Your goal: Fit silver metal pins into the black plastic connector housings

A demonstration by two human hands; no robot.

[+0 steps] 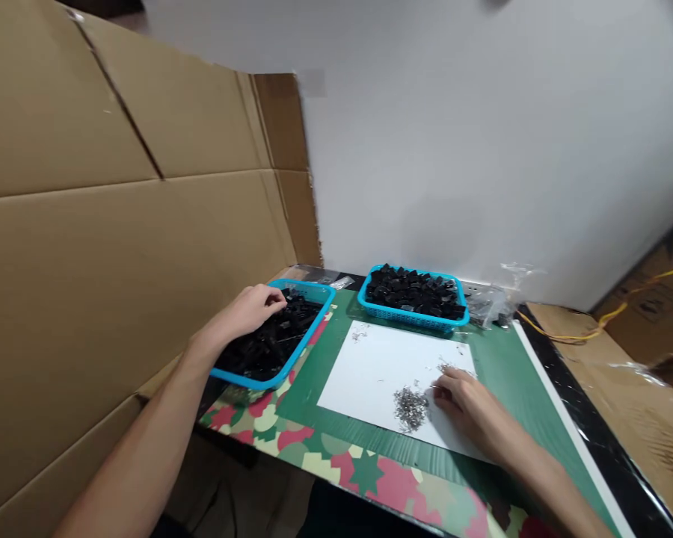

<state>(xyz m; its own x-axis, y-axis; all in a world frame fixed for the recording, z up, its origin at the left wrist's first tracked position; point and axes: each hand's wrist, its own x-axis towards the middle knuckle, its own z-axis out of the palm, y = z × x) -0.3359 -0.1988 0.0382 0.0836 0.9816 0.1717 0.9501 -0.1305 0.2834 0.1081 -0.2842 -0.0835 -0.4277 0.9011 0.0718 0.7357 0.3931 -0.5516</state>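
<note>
My left hand (253, 308) reaches into the near blue basket (269, 381) of small black parts, fingers curled over the pile; what they grip is hidden. My right hand (464, 400) rests on a white sheet (375, 366), fingertips bent down at a heap of tiny metal pieces (410, 407). A few more metal pieces (452, 366) lie scattered just beyond that hand. A second blue basket (412, 297) full of black parts stands at the back of the table.
A green mat (499, 359) and a camouflage-pattern cover (364, 471) lie under the sheet. Tall cardboard panels (117, 224) wall off the left side. A clear plastic bag (487, 302) sits right of the far basket. A yellow cable (606, 321) runs along the right.
</note>
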